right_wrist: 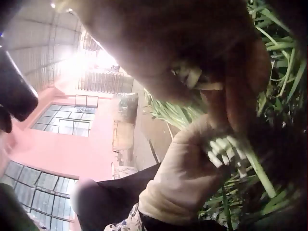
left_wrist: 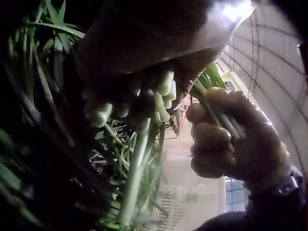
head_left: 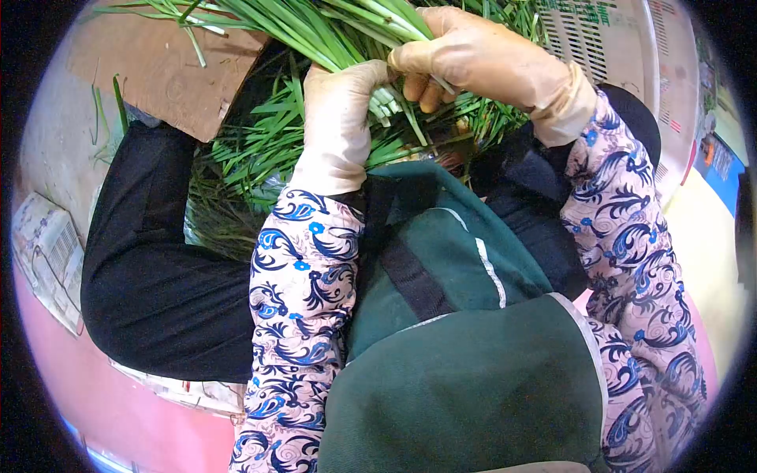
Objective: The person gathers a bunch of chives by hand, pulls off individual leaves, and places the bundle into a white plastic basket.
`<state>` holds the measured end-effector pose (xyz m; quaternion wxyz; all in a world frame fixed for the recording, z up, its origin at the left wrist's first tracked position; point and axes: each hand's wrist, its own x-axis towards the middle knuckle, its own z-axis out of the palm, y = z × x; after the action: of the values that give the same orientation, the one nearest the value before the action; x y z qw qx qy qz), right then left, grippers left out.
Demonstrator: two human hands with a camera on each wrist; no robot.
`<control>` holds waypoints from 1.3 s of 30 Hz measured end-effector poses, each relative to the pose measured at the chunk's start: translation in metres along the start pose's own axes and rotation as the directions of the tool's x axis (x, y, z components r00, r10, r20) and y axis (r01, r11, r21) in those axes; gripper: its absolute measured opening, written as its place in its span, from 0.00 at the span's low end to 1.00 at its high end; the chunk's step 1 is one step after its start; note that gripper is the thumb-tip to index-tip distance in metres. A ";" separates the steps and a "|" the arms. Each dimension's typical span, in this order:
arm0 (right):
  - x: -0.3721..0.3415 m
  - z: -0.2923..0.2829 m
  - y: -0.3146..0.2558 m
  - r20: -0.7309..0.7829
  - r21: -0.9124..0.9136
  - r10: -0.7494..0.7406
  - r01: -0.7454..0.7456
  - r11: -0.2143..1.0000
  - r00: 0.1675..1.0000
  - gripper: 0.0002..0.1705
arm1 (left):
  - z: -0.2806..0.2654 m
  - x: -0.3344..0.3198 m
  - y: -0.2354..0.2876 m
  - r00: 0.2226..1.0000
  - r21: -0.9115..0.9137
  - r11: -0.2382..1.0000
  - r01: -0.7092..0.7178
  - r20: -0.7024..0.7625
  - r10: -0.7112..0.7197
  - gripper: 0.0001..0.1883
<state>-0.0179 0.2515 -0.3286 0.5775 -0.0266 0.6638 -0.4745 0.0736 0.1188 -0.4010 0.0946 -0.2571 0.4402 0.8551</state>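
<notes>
My gloved left hand grips a bunch of garlic chives, its long green leaves reaching up and to the left. The pale cut ends stick out below the fist, and one longer stalk hangs lower than the others. Close beside it, my gloved right hand has its fingers curled round a few more chive stalks. Those stalks also show between the right fingers in the left wrist view. In the right wrist view, the right palm is dark and hides part of what it holds.
Loose chives lie heaped below the hands, between the knees. A brown board stands at upper left with some leaves on it. To the right is a pale slotted plastic crate. A green apron covers the lap.
</notes>
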 end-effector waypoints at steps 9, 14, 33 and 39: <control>-0.014 0.006 -0.016 -0.052 0.354 -0.001 0.019 0.935 0.999 0.11 | -0.007 0.009 -0.009 0.998 -0.068 0.998 -0.008 -0.057 0.004 0.15; -0.068 0.000 -0.055 -0.040 0.498 -0.196 0.189 0.846 0.980 0.13 | -0.023 0.018 -0.019 0.990 0.047 0.998 0.046 -0.135 -0.039 0.13; -0.160 -0.052 -0.076 -0.131 0.379 -0.649 0.643 0.665 0.749 0.19 | -0.014 0.003 0.001 0.981 -0.164 0.967 0.193 0.057 -0.186 0.14; -0.062 0.021 0.026 -0.199 0.083 -0.031 0.048 0.995 0.979 0.19 | -0.007 -0.014 0.016 0.960 -0.337 0.904 0.263 0.181 -0.212 0.14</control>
<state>0.0327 0.2892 -0.2979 0.4997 0.0328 0.6957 -0.5150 0.0818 0.1049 -0.3860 0.1805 -0.2609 0.2349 0.9188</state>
